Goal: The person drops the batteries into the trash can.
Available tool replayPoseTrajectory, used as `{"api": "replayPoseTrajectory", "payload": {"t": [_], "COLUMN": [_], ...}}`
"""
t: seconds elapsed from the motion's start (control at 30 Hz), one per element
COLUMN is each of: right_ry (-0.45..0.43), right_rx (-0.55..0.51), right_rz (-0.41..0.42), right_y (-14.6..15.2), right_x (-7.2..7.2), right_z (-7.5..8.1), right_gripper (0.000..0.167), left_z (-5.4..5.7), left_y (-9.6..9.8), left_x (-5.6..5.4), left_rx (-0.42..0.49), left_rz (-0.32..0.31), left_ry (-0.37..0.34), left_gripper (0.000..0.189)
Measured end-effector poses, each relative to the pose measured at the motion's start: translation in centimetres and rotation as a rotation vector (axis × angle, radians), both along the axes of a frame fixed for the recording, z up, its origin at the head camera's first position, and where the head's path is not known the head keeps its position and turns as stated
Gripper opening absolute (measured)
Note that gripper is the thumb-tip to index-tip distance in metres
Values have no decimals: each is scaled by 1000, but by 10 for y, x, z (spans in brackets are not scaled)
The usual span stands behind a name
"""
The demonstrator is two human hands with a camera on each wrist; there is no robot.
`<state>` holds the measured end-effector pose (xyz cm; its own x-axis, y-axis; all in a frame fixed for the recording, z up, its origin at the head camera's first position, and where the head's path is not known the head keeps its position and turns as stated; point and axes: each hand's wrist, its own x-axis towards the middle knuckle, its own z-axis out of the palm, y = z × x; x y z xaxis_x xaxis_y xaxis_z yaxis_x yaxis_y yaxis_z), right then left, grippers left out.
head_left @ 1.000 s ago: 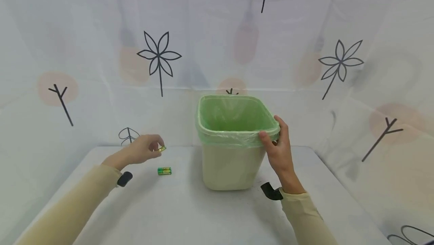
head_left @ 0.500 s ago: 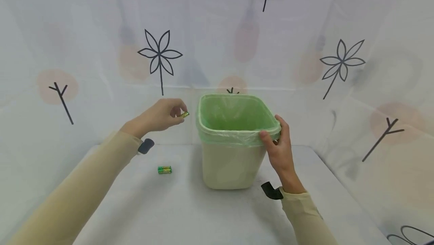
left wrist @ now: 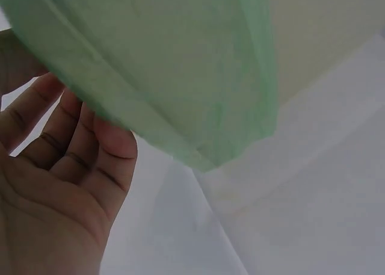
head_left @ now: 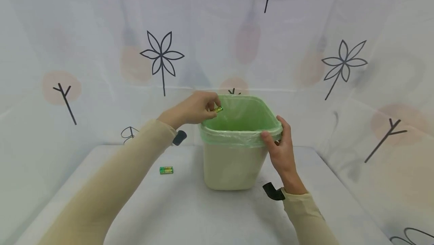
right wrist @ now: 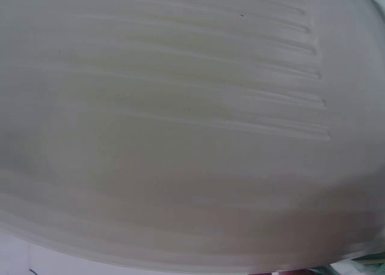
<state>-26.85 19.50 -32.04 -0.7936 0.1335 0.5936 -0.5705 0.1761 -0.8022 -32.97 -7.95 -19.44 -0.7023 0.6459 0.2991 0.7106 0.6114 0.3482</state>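
Note:
A pale green trash bin [head_left: 232, 167] stands upright on the table, a thin green bag liner [head_left: 234, 139] folded down over its rim. My left hand [head_left: 194, 107] pinches a small green-and-gold battery [head_left: 218, 109] between thumb and fingers, above the bin's left rim. In the left wrist view the liner [left wrist: 168, 76] hangs across the fingertips and hides the battery. With thumb in front and fingers behind, my right hand [head_left: 281, 152] grips the bin's rim at its right front corner. The right wrist view is filled by the ribbed bin wall [right wrist: 180, 136].
Green-and-gold batteries [head_left: 166, 170], lying side by side, rest on the white table [head_left: 190, 215] left of the bin. A white cloth backdrop [head_left: 210, 30] with drawn flowers and twigs hangs behind the table and along both sides.
My left hand has lifted the battery from over the table and carried it right, to above the bin's left rim. The right hand keeps its grip on the rim.

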Motion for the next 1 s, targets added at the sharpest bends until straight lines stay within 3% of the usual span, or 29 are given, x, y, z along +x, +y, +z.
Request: {"api": "replayPoseTrajectory", "payload": {"t": [0.13,0.57,1.0], "right_ry": [2,-1,-1], "right_rx": [-1,-5,-7], "right_rz": [3,-3,-2], "right_y": [0,0,-2], "right_x": [0,0,1], "right_z": [1,2,3], "right_gripper": [61,62,64], "left_z": [-3,-15,-18], "left_y": [17,50,50], "left_x": [-3,-10,-9], "left_rx": [-6,-90,-107], "left_rz": [-36,-41,-26], "left_ry": [0,8,10], "left_gripper": [22,22,23]}}
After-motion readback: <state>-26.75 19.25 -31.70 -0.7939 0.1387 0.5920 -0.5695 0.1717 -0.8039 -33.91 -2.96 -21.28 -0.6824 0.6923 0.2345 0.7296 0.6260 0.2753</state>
